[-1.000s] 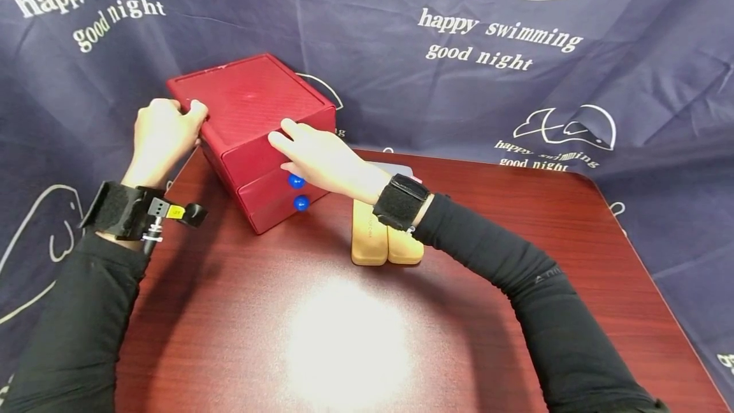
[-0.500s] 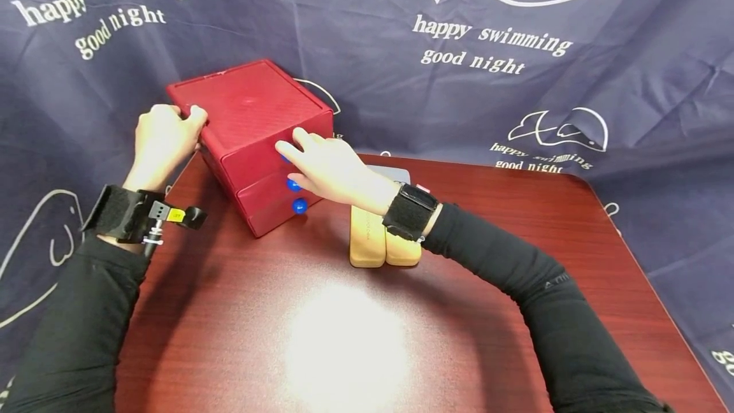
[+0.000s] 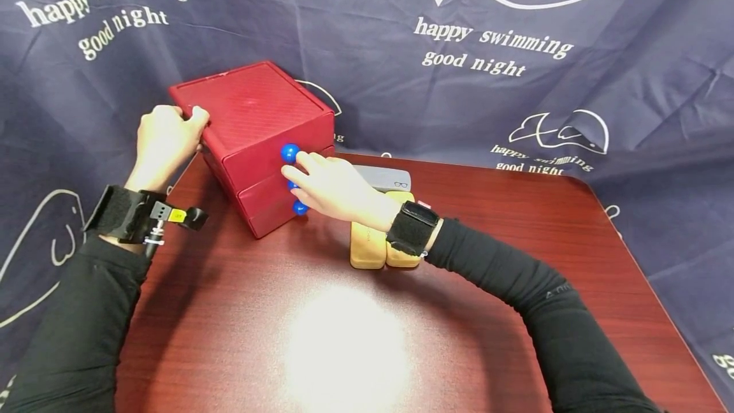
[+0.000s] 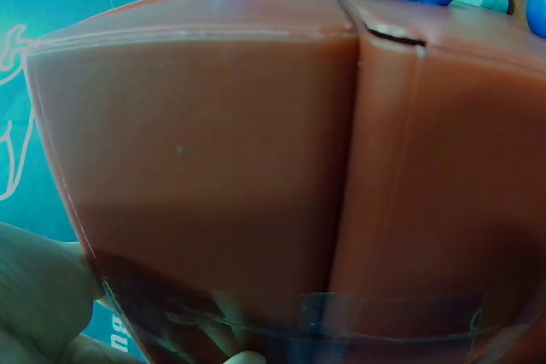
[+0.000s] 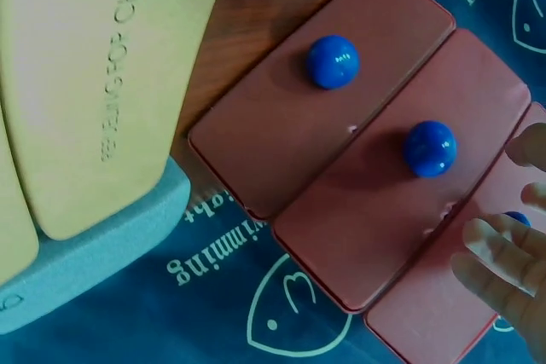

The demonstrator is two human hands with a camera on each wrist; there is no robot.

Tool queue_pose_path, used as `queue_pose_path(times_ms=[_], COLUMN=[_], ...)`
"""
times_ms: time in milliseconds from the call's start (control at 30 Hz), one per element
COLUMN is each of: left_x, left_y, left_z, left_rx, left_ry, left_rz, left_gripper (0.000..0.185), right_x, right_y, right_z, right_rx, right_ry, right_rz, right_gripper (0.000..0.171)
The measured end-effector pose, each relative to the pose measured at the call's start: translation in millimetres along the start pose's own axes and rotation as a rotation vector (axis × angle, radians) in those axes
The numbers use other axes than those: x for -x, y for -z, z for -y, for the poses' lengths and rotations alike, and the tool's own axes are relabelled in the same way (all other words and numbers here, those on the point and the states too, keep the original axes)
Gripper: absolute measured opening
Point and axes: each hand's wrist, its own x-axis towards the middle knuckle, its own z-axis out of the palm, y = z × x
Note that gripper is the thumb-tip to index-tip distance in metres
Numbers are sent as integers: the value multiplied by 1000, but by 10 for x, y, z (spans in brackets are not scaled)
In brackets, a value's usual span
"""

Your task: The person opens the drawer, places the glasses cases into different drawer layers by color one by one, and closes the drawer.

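A red three-drawer cabinet (image 3: 252, 104) stands at the table's back left, turned at an angle, its drawers pushed in. Each drawer front bears a round blue knob; the top knob (image 3: 289, 153) shows uncovered in the head view. My left hand (image 3: 167, 139) grips the cabinet's upper left edge, and its thumb (image 4: 43, 296) shows at the edge in the left wrist view. My right hand (image 3: 338, 190) is in front of the knobs with fingers spread and slightly bent, partly hiding the middle knob (image 5: 430, 149) in the head view. The right fingers (image 5: 490, 249) partly cover the top knob in the right wrist view.
Two yellow cases (image 3: 368, 247) lie side by side under my right wrist. Behind them lies a grey-blue case (image 3: 381, 177) with a glasses symbol. A dark blue printed curtain (image 3: 459, 101) hangs behind the brown table (image 3: 487, 222).
My right hand has moved down and slightly right from the top drawer's front, uncovering the top knob. My left hand keeps its grip on the cabinet edge. The drawers look unmoved.
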Motion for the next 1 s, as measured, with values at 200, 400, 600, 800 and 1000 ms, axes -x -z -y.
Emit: queue_pose_path(times_ms=[200, 400, 600, 800, 1000], left_x=[8, 1, 3, 8, 7], left_y=[-7, -5, 1, 3, 1], left_z=[-1, -4, -15, -21, -14], left_rx=[1, -6, -5, 1, 2], left_ry=[1, 12, 15, 19, 20], left_rz=[-1, 10, 15, 18, 16], left_gripper=[47, 47, 48, 49, 46], right_x=[17, 4, -21, -15, -54], right_y=[-80, -157, -217, -343, -467], right_z=[31, 47, 44, 5, -26], right_rx=[5, 3, 53, 209, 372], right_ry=[12, 2, 52, 241, 376], right_rz=[-16, 15, 99, 37, -113], right_gripper=[38, 38, 40, 35, 28])
